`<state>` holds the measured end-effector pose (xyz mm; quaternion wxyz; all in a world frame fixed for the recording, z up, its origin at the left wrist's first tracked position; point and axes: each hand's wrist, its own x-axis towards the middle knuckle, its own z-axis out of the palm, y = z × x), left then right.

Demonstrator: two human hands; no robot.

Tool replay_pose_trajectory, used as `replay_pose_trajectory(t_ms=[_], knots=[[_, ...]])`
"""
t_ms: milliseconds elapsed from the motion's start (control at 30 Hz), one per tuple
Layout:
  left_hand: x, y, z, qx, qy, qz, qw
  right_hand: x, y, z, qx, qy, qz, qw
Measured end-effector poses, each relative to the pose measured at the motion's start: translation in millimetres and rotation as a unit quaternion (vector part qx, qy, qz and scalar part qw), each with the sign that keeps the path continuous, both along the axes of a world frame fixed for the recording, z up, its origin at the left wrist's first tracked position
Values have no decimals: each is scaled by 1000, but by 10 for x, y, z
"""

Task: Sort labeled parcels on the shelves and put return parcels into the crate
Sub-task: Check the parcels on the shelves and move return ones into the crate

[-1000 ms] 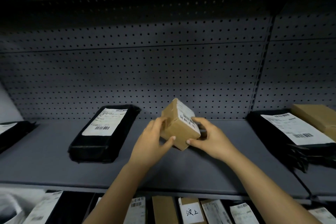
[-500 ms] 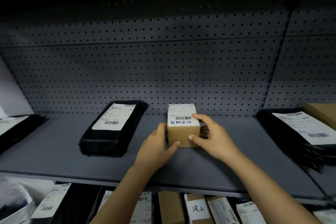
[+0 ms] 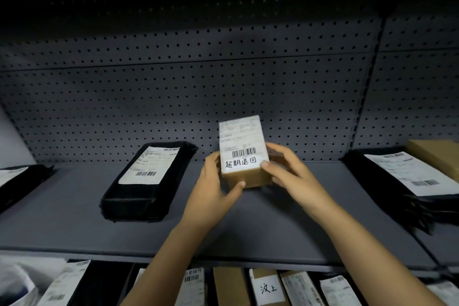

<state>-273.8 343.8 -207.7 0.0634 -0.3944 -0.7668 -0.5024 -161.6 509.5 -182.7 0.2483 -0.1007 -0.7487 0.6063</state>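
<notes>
A small brown cardboard box (image 3: 248,177) is held just above the grey shelf (image 3: 74,206), in front of the pegboard back. Its white label faces me, with a barcode and handwritten characters along the near edge. My left hand (image 3: 211,191) grips its left side, thumb across the front face. My right hand (image 3: 290,176) grips its right side, thumb on the label's corner. The crate is not in view.
A black parcel with a white label (image 3: 146,181) lies left of the box. Another black parcel (image 3: 15,181) sits at the far left. Black labelled parcels (image 3: 409,181) and a brown box (image 3: 437,156) fill the right. Several parcels stand upright on the lower shelf (image 3: 265,285).
Both hands turned the box from a tilted pose until the label faces up, then rotated it so the handwriting reads upright, and raised it slightly. The view shifted right.
</notes>
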Motion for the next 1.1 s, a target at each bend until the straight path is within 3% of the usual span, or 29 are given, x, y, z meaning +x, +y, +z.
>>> replay_pose_trajectory(t_ms=[200,367,667,867,1100], knots=[[138,-1,302,105,92,3,990,110,-11,258,-9,128,58,990],[212,7,430,131,159,22,978,166,-22,358,7,189,63,980],[181,20,496,68,218,45,973,179,75,326,-32,144,95,985],[31,150,499,-30,363,79,928,316,214,239,-60,176,2,983],[199,601,478,-32,404,30,914,816,496,171,-41,169,-94,980]])
